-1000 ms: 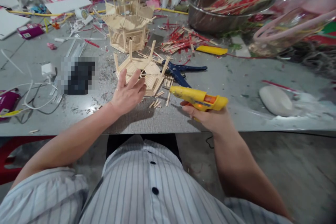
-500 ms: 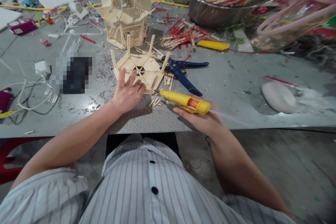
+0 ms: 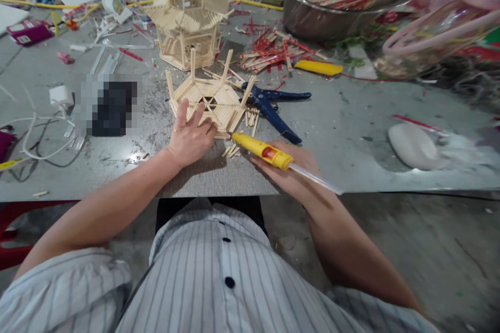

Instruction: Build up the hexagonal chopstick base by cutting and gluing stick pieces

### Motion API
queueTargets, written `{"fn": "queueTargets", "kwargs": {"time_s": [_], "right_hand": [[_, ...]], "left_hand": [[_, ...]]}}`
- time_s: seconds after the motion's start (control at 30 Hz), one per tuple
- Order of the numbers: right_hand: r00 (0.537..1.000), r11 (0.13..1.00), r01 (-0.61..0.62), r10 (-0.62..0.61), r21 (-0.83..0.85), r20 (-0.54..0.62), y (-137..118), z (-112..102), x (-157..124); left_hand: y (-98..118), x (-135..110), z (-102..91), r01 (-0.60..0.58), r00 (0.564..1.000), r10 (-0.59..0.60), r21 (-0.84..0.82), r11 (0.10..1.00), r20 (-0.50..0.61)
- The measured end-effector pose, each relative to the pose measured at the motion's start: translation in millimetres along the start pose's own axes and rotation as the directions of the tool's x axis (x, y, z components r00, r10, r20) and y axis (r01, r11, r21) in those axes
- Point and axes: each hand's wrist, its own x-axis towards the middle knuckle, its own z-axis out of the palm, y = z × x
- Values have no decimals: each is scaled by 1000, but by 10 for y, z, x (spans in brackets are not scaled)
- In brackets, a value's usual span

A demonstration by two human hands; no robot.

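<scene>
A hexagonal frame of pale wooden sticks lies on the table, with several short posts standing at its corners. My left hand is on its near left side, two fingers spread over the slats and the others bent together at the near rim; the thumb is mostly hidden. My right hand is closed around a yellow glue gun, whose handle is hidden. A clear glue stick juts from its back end. The nozzle points at the frame's near edge; whether it touches, I cannot tell. Short stick pieces lie beside the frame.
Blue-handled cutters lie right of the frame. Behind it stands a tiered stick pagoda. Red-ended sticks, a yellow cutter knife and a steel bowl are at the back right. A white mouse-shaped object lies far right.
The glue gun has turned in my right hand and its back end has swung left and nearer me, so the glue stick shows more clearly. My left hand stays on the frame.
</scene>
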Motion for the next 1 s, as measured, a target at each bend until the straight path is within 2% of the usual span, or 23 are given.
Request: {"fn": "queueTargets", "kwargs": {"time_s": [0.2, 0.4, 0.57, 0.73, 1.0], "right_hand": [[1000, 999, 12, -13, -35, -21, 1, 4, 11], [1000, 996, 16, -17, -87, -13, 4, 23, 21], [999, 997, 28, -31, -72, -36, -11, 16, 7], [999, 996, -38, 38, -86, -9, -44, 6, 18], [997, 990, -70, 68, -122, -26, -48, 36, 17]], "left_hand": [[-22, -7, 16, 1, 1000, -1, -30, 1000, -8], [-5, -3, -13, -18, 999, 16, 46, 999, 34], [-5, -4, -15, -10, 1000, 9, -26, 1000, -22], [-11, -1, -3, 14, 1000, -15, -70, 997, -22], [-2, -2, -22, -24, 1000, 23, 22, 999, 19]]}}
